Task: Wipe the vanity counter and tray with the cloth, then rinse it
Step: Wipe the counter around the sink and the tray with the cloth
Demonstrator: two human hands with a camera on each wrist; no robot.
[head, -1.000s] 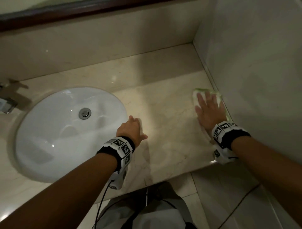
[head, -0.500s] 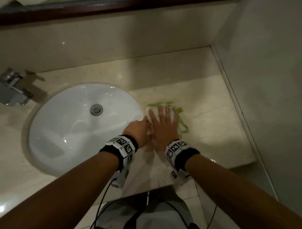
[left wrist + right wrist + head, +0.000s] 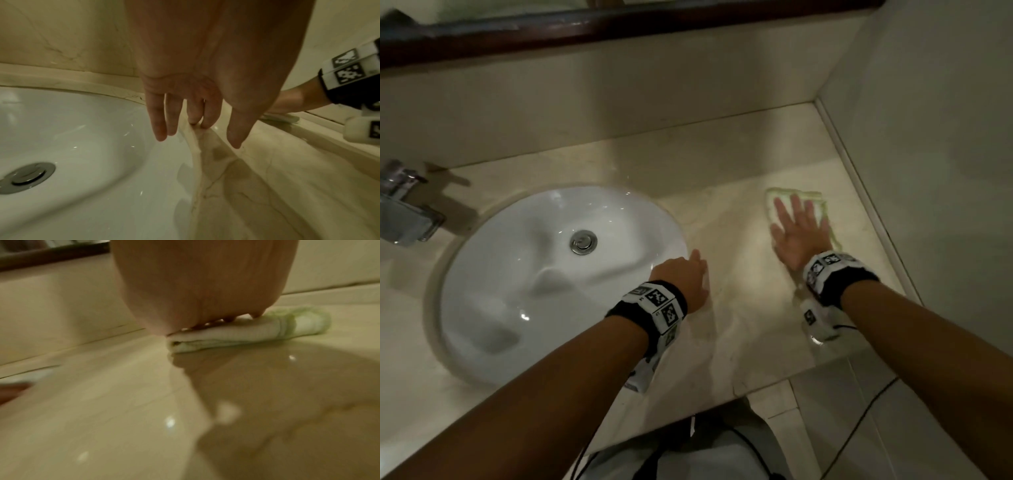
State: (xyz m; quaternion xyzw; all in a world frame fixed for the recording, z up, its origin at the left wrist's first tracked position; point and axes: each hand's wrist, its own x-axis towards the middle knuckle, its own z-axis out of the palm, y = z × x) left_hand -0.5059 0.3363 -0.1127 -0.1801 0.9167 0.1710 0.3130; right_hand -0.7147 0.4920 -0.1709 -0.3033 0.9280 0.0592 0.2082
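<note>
Lying flat under the right hand point(image 3: 798, 236), fingers spread: folded cloth point(image 3: 812, 198).

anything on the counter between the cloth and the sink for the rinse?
Nothing visible. Bare counter lies between the cloth under the right hand and the sink. The left hand rests at the rim, nearer the front edge.

cloth point(image 3: 796, 199): folded, pale green and white, flat under spread right hand point(image 3: 798, 236) | counter point(image 3: 743, 308): glossy beige marble, cloth at its 2 o'clock, near side wall
</note>
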